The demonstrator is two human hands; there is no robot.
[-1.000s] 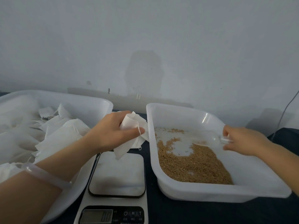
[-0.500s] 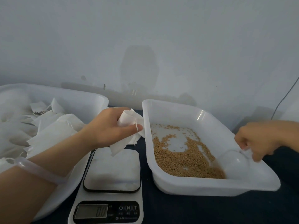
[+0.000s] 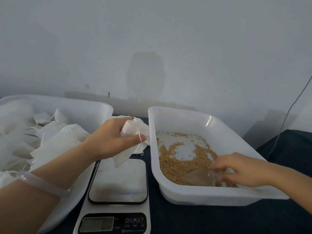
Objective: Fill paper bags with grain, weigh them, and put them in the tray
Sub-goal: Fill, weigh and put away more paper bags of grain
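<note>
My left hand (image 3: 111,137) grips a white paper bag (image 3: 130,146) above the far edge of the digital scale (image 3: 118,181), whose plate is bare. My right hand (image 3: 236,168) holds a clear plastic scoop (image 3: 200,178) low inside the white grain tray (image 3: 211,195), its mouth pushed into the brown grain (image 3: 173,164) near the tray's front wall. On the left stands a second white tray (image 3: 94,107) with a pile of white paper bags (image 3: 55,137).
A grey wall runs close behind the trays. A thin cable (image 3: 290,108) hangs at the far right above a dark table corner (image 3: 290,142). The scale's display (image 3: 97,224) and buttons face the front edge.
My right hand swung from the tray's far right side down to its front and now pushes the scoop into the grain. The left hand has kept the bag in place.
</note>
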